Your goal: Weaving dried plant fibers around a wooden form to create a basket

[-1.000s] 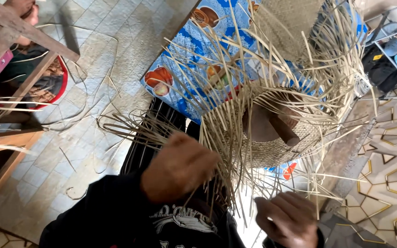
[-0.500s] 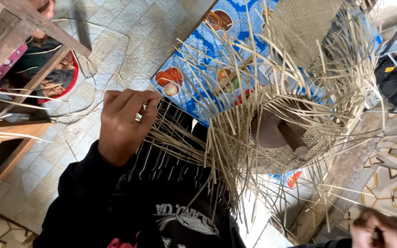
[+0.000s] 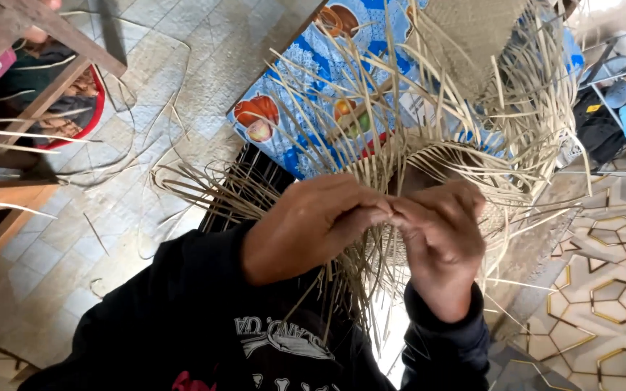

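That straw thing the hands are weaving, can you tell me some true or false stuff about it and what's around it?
1. Both hands meet at the straw weaving. True: the left hand and right hand come together fingertip to fingertip among the strands.
2. The weaving is neatly finished all round. False: many loose straw strands stick out in every direction.
3. A blue cloth with fruit pictures lies behind the weaving. True.
4. The person wears a white sleeve. False: the sleeves are black.
5. The floor is green grass. False: it is a tiled floor, with patterned tiles at the right.
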